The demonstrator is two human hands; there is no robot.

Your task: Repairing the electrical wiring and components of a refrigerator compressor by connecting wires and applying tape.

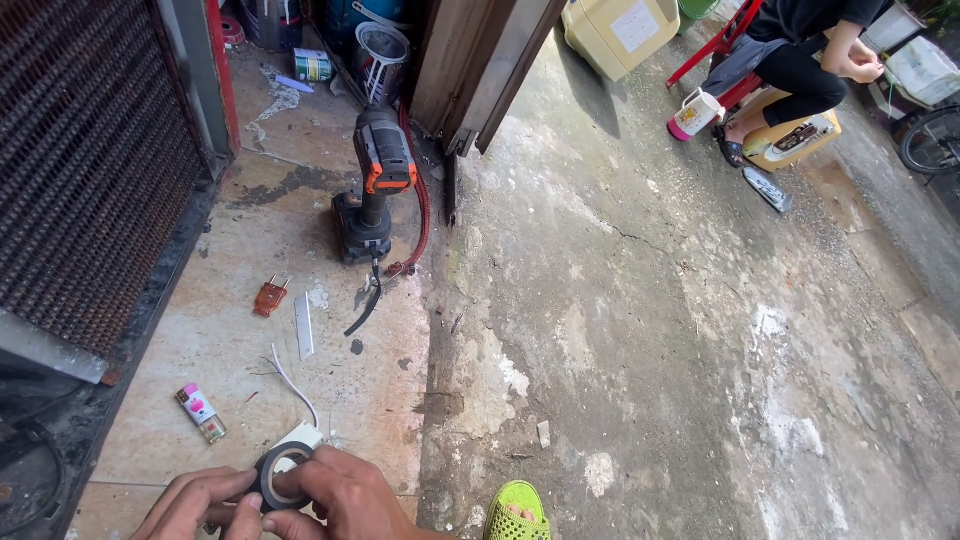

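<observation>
Both hands pinch one black tape roll [277, 476]: left hand [195, 503], right hand [345, 492] curled tight. One cordless drill [373, 185] far, one lighter [202, 412] left.

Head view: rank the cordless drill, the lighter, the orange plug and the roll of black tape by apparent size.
1. cordless drill
2. roll of black tape, though nearness to the camera inflates it
3. lighter
4. orange plug, close to the lighter, so unsure
</observation>
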